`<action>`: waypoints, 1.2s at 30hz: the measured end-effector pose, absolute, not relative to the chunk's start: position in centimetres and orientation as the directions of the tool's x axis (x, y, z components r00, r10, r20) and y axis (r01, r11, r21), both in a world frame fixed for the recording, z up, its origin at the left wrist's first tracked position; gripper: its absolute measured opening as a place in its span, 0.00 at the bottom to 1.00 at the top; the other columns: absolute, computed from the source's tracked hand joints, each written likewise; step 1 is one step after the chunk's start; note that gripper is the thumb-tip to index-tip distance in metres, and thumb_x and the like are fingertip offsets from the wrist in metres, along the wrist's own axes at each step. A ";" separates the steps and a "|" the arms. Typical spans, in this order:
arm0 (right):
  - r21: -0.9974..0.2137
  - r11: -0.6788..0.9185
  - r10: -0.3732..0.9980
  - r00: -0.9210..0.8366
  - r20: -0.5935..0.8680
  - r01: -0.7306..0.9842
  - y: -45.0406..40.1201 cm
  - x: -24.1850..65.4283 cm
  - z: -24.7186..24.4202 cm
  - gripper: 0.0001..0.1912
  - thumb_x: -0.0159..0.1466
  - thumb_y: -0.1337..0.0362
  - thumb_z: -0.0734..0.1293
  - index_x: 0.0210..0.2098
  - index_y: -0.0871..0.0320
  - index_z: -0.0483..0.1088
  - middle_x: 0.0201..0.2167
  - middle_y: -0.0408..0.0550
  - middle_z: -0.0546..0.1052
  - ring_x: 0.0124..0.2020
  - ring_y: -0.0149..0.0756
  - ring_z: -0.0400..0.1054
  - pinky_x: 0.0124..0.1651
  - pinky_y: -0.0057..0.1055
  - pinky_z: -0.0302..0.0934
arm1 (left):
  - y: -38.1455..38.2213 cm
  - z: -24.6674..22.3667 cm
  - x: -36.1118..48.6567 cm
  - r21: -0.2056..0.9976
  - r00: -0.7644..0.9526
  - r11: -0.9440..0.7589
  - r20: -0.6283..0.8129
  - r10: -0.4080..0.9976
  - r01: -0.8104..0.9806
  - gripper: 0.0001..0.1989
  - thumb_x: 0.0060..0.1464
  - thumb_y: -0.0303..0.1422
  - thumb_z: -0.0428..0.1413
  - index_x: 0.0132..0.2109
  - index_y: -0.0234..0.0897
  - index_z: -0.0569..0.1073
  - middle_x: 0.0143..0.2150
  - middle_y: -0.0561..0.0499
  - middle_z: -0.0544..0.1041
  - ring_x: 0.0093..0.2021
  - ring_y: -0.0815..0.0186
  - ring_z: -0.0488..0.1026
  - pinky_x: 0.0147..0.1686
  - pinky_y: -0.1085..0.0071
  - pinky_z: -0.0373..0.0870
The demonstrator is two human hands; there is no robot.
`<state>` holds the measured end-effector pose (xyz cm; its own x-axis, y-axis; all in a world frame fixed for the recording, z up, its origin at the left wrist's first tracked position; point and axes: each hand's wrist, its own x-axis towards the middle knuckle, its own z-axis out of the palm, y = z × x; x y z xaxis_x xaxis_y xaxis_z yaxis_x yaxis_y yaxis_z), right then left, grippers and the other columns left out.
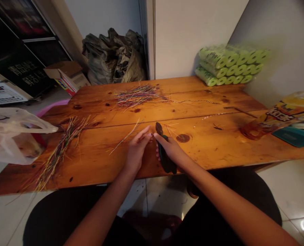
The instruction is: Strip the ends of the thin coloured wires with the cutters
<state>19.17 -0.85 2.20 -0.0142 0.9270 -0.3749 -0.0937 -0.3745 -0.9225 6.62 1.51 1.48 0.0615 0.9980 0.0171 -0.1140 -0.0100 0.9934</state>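
Bottle lying on its side (277, 118) at the right has big lettering on a yellow label, too blurry for me to read. The dark green box (21, 71) back left says 青岛 plus more white characters. Knotty orange-brown plank table (213, 150), pale tiled floor. Right hand (169, 147) is wrapped round the dark-handled pliers (164, 150), over the table's near edge; left hand (141, 140) is pinching something tiny just beside them, can't tell what. Wire bundles lie at the left (62, 150) and far side (139, 95).
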 end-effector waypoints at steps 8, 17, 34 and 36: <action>-0.917 -0.389 0.921 -0.035 -0.388 -0.091 -0.6 18.7 2.3 0.22 0.60 0.46 0.62 0.21 0.58 0.63 0.15 0.41 0.67 0.14 0.29 0.63 0.17 0.27 0.62 | 1.9 0.9 7.0 0.976 -0.078 -0.093 0.079 0.994 -0.196 0.11 0.48 0.36 0.58 0.40 0.39 0.78 0.37 0.50 0.80 0.35 0.71 0.73 0.40 0.72 0.69; -0.872 -0.449 0.891 -0.029 -0.453 -0.196 -0.5 19.6 2.7 0.20 0.61 0.48 0.62 0.23 0.58 0.63 0.15 0.41 0.67 0.15 0.29 0.64 0.17 0.26 0.63 | 2.6 0.8 6.2 0.948 -0.196 -0.143 0.088 0.977 -0.285 0.08 0.48 0.33 0.58 0.36 0.37 0.78 0.34 0.52 0.78 0.32 0.73 0.72 0.40 0.73 0.68; -0.859 -0.509 0.842 -0.242 -0.483 -0.055 -2.2 22.0 4.5 0.27 0.60 0.41 0.60 0.26 0.60 0.67 0.23 0.47 0.72 0.23 0.32 0.69 0.27 0.28 0.67 | 2.7 -0.1 6.1 0.949 -0.168 -0.135 0.089 0.982 -0.285 0.10 0.47 0.35 0.60 0.39 0.41 0.79 0.41 0.50 0.80 0.37 0.71 0.73 0.44 0.72 0.67; -0.883 -0.467 0.847 -0.264 -0.462 0.051 -2.6 21.3 4.4 0.28 0.58 0.38 0.60 0.26 0.60 0.67 0.22 0.47 0.71 0.22 0.31 0.68 0.27 0.28 0.65 | 2.5 0.1 6.1 0.952 -0.132 -0.118 0.084 0.988 -0.282 0.10 0.47 0.36 0.59 0.39 0.41 0.79 0.42 0.50 0.79 0.40 0.69 0.73 0.45 0.71 0.66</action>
